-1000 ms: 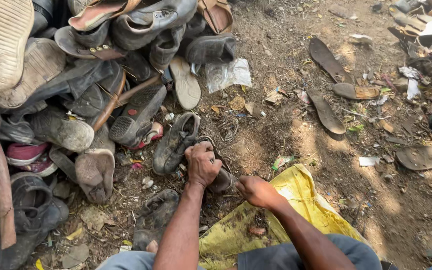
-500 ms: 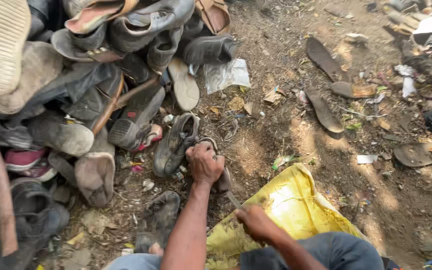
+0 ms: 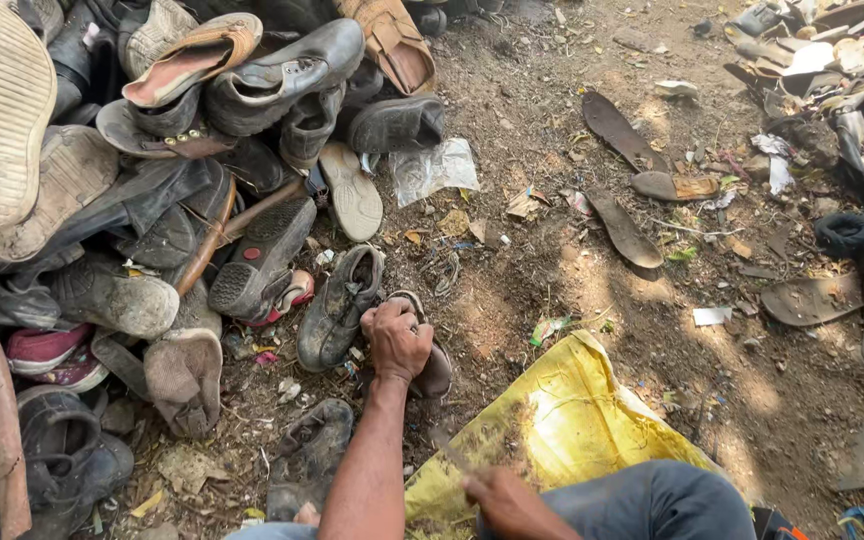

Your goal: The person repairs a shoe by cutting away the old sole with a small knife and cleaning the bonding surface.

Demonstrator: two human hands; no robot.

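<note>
My left hand (image 3: 397, 340) is closed on a worn, flattened shoe sole (image 3: 436, 368) and presses it onto the dirt. A scuffed dark shoe (image 3: 337, 305) lies right beside that hand, to its left. My right hand (image 3: 497, 495) is low in the view, close to my knee, and grips what looks like a thin blade pointing up and left. It hovers over the near edge of a crumpled yellow sack (image 3: 572, 430). The two hands are well apart.
A big heap of old shoes and sandals (image 3: 202, 150) fills the left side. Loose soles (image 3: 624, 232) and a clear plastic bag (image 3: 432, 168) lie on the bare dirt. More scrap footwear (image 3: 852, 150) sits at the right edge.
My right hand has drawn back from beside my left hand, toward my body. The left hand has stayed clamped on the sole.
</note>
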